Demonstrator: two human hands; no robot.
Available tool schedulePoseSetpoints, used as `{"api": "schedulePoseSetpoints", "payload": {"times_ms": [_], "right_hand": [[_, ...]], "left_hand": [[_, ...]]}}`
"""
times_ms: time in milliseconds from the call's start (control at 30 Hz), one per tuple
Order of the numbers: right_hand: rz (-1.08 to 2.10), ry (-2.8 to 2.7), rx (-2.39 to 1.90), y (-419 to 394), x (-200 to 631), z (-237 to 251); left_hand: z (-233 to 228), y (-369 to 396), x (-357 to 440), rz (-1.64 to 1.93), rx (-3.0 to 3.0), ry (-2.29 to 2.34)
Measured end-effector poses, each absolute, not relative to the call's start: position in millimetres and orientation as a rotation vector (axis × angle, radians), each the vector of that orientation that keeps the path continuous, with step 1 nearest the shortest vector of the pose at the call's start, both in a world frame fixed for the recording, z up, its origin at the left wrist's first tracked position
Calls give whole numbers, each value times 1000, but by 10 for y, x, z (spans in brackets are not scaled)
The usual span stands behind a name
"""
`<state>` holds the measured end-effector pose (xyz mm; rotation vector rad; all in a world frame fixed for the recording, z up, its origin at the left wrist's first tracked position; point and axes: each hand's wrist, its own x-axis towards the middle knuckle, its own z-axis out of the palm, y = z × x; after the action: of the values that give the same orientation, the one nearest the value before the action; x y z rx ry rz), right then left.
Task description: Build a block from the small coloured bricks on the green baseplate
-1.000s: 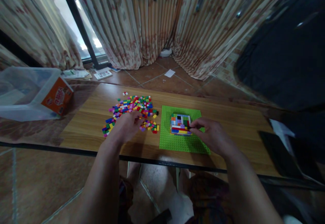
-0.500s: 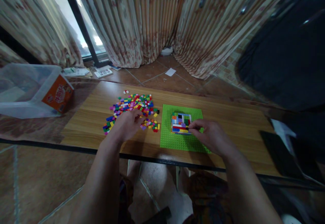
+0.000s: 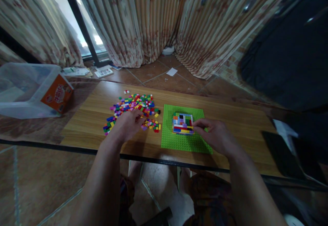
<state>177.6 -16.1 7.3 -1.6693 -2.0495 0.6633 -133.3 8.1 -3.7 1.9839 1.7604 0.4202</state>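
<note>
A low block of multicoloured toy bricks [image 3: 182, 124] sits on the green baseplate [image 3: 169, 142]. At the right edge of that block, my right hand [image 3: 214, 133] has its thumb and fingertips drawn together; whether a small brick is between them cannot be made out. My left hand [image 3: 130, 123] hovers at the near side of a pile of loose bricks [image 3: 135, 103], with curled fingers close together. Anything in its fingertips is too small to see. A smaller cluster of bricks [image 3: 153, 126] lies just right of the left fingers.
Both plate and bricks rest on a long wooden table [image 3: 84, 116]. A clear plastic bin [image 3: 28, 89] with an orange label stands at the left. Dark flat objects [image 3: 278, 150] lie at the right end. Curtains [image 3: 153, 24] hang beyond the table.
My right hand has drawn back slightly to the right, showing more of the block's right edge. My left hand has barely moved.
</note>
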Motion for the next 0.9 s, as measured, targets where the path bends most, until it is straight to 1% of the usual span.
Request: {"api": "schedulePoseSetpoints", "payload": {"times_ms": [167,500,767,900], "right_hand": [[647,-1910,-1731,-124,1787,86],[718,-1933,-1866,-78,1707,50],[795,-1856,-1793,-41,1715,-7],[747,-1887,-1774,-38,1717,-27]], "left_hand": [[-54,80,-1344,439,1969,1760],[-65,88,-1346,450,1944,1745],[-15,69,-1283,458,2026,1745],[-43,75,-1071,492,2036,1732]]}}
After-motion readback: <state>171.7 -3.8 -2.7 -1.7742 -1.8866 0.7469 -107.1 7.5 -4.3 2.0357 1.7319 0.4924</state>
